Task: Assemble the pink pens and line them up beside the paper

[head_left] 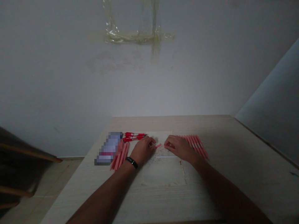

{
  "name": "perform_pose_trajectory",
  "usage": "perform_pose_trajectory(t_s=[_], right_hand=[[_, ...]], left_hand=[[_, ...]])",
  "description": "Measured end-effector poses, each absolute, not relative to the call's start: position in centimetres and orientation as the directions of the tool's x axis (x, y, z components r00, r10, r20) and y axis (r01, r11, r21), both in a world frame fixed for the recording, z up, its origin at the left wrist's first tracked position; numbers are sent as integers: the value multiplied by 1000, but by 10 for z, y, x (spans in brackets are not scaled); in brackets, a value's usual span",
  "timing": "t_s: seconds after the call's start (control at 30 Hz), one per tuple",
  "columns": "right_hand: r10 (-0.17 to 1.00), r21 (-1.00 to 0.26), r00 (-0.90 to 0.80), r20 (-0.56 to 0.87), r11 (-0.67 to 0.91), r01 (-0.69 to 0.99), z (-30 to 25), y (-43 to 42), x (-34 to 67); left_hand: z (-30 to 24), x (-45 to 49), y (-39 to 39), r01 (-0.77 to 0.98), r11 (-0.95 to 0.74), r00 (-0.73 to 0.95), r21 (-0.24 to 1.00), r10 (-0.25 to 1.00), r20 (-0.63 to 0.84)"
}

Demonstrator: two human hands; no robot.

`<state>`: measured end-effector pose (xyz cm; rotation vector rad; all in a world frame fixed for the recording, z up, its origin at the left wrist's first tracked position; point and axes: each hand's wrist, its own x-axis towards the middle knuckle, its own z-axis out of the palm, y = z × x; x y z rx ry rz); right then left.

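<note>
Over the middle of the table, my left hand (144,148) is closed, thumb and fingers pinching a short pink pen piece (158,145) that points toward my other hand. Facing it, a small gap away, my right hand (179,145) is closed too, its fingertips pressed together on something too small to make out. Beside the right hand lies a neat row of pink pens (200,146), partly covered by the hand. Several pink pen barrels (121,157) lie in a bunch left of my left wrist. Red pens (134,137) with clear sections and dark tips lie behind that bunch.
A phone-like object (108,149), blurred out, lies at the table's left side. Under my hands is a pale sheet (163,177) with worn edges and small specks. The wooden table (130,202) meets a white wall (175,90). Dark furniture (21,168) stands at left.
</note>
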<state>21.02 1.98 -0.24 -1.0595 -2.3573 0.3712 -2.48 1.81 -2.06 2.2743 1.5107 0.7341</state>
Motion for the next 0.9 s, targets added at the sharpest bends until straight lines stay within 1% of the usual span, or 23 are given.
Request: perform_pose_trajectory(t_s=[0.13, 0.27, 0.47, 0.6, 0.9], right_hand=[[750, -436, -558, 357, 661, 610, -3, 20, 210], [749, -429, -556, 361, 662, 614, -1, 20, 210], [786, -465, -482, 388, 618, 634, 0, 21, 213], [812, -488, -427, 398, 582, 650, -1, 24, 216], [775, -459, -495, 393, 632, 624, 2, 21, 214]], left_hand=[[-23, -24, 17, 775, -386, 331, 501, 922, 198], [-25, -24, 18, 759, -392, 349, 520, 919, 183], [-22, -20, 19, 710, -450, 384, 541, 892, 238], [-16, -18, 16, 683, -473, 407, 556, 879, 249], [-8, -16, 11, 606, -539, 460, 585, 837, 295]])
